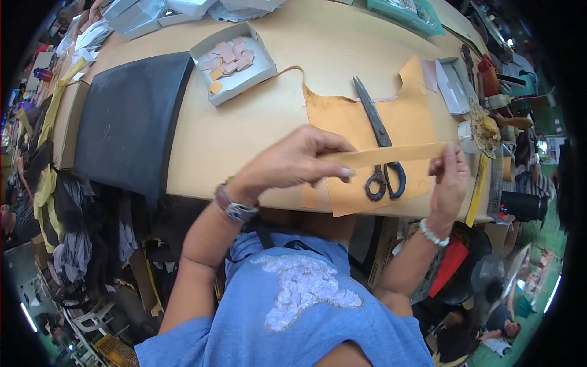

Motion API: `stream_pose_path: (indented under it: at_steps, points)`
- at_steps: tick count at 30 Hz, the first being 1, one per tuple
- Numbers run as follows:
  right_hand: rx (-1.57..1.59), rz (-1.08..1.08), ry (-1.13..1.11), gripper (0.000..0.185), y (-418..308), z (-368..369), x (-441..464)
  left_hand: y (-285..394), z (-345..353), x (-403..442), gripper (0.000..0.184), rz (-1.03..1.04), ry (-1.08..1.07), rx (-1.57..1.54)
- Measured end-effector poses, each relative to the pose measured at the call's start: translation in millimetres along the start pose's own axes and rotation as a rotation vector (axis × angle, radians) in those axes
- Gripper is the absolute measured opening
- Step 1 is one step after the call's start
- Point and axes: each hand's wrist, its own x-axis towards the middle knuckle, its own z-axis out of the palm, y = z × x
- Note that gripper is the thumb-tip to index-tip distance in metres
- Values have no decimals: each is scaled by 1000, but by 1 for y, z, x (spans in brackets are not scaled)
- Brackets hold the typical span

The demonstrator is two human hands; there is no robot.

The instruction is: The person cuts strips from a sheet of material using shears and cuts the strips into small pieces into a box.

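Observation:
A narrow orange-tan strip (391,155), perhaps leather, is stretched level between my two hands above the table. My left hand (299,156) pinches its left end between thumb and fingers. At the other end, my right hand (450,177) grips the strip with bent fingers. Below the strip lies a pair of large dark scissors (374,119), blades pointing away from me and handles toward the table's front edge. The scissors rest on an irregular orange-tan sheet (342,122) with a curved cutout at its far side.
A white box (267,68) of small pinkish pieces (229,58) stands behind my left hand. A black board (131,122) covers the table's left part. At the right are an open white box (451,92), a yellow strip (477,189) and a black cylinder (524,206).

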Motion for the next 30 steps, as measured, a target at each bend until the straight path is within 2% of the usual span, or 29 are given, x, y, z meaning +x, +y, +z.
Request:
stream_pose_path:
  at_steps: [3,6,7,10,13,16,17,19,21,22,23,25,26,29,30]
  points:
    - [112,54,42,17,15,-58,25,2,-29,-15,20,-90,36,72]
    - [248,164,257,16,22,-87,31,-3,-44,-25,21,-144,83,52]
    - [330,202,226,17,25,-97,33,-10,-46,-26,21,-155,98,39]
    - [562,295,352,16,21,-92,32,-30,-51,-30,22,-229,165,16]
    - [698,193,347,17,23,-91,31,-46,-54,-35,22,-262,267,13]
    - [957,-44,-407,24,32,-95,42,-49,-52,-43,23,-251,391,22]
    - [884,-27,-406,24,34,-94,45,-49,-51,-45,24,-244,433,26]
    - [737,4,-404,23,8,-40,37,-51,-49,-49,25,-219,480,-6]
    - [101,-4,-227,21,-5,22,17,-53,-49,-51,25,-180,512,-18]
    - [-71,97,-341,19,-13,46,11,-55,-50,-51,26,-154,522,-15]
    - [-114,111,-459,22,-5,69,10,-58,-51,-51,26,-128,530,-11]
    - [-127,250,-685,31,1,101,1,-67,-51,-50,25,-81,586,182]
    - [-149,300,-762,29,14,111,-1,-70,-51,-50,24,-57,615,277]
    - [-243,182,-830,18,37,138,-9,-73,-40,-49,23,83,701,496]
    - [-301,155,-847,16,39,142,-10,-71,-35,-48,23,67,698,592]
